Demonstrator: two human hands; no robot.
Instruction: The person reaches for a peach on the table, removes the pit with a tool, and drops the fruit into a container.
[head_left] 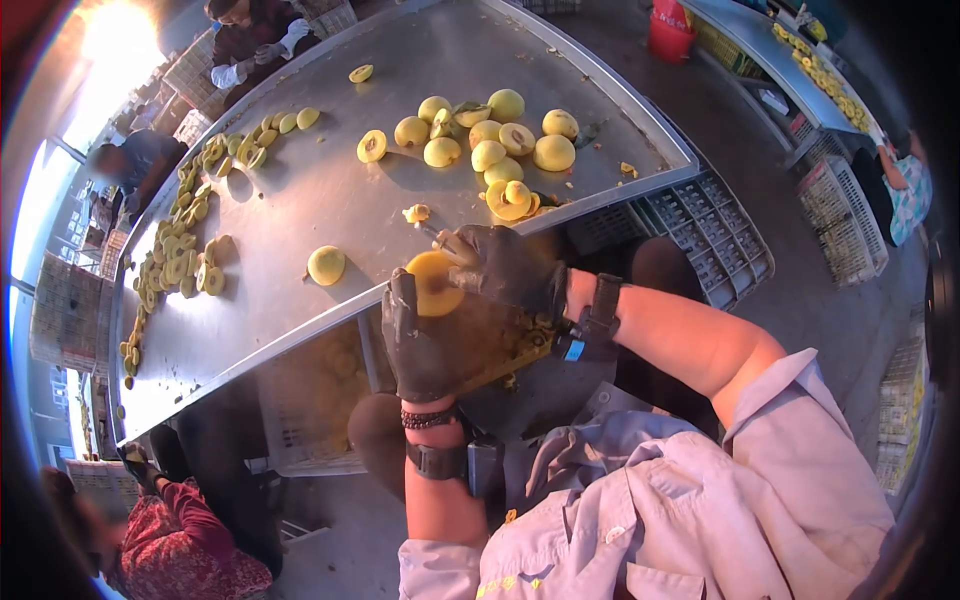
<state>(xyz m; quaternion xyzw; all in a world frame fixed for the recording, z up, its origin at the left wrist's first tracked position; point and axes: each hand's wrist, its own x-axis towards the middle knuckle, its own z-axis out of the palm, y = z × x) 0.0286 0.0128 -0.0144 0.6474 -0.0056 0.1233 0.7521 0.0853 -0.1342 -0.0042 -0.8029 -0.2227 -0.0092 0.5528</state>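
Just off the near edge of the metal table, my left hand (413,345) in a dark glove grips a cut yellow peach half (432,285), its hollow side facing up. Over its right side is my right hand (505,268), also gloved, with fingers closed round a slim tool (428,230). At the tool's far end a pale lump of fruit (417,213) shows above the tabletop. Right by this hand lie cut pieces of peach (508,200) at the table edge. A whole-looking peach (326,265) sits to the left of my hands.
More peaches (487,155) are grouped on the metal table (320,180), with many halves (180,250) along its far left side. Crates (710,225) stand right, and a crate with fruit (315,400) is below the edge. Other people (190,540) sit around. A red bucket (671,30) stands behind.
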